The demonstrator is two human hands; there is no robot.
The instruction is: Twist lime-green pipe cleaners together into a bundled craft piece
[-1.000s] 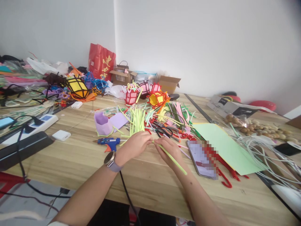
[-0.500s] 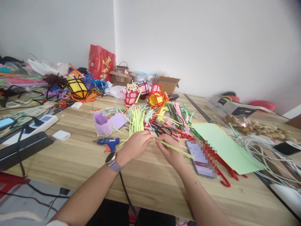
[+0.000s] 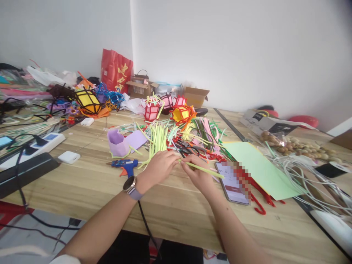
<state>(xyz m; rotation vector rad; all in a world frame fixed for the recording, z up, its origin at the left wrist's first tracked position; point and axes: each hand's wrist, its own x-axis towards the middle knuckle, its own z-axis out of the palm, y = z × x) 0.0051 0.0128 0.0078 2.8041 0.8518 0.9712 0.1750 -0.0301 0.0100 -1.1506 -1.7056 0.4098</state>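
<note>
Between my two hands runs a yellow-green pipe cleaner, its free end pointing right toward the phone. My left hand pinches one end, with a watch on that wrist. The fingers of my right hand are closed on the same stem, close to the left fingertips. Just beyond the left hand lies a bundle of yellow-green pipe cleaners. A purple six-sided cup shape with a green-edged base stands to the left, beside a purple sheet. A blue glue gun lies near my left wrist.
A phone, red pipe cleaner hooks and a light green sheet lie on the right. Small lanterns and scissors are farther back. A power strip sits left; white cables are at far right.
The view has shifted slightly. Both hands keep their pinch on the pipe cleaner, with hardly any movement between them.
</note>
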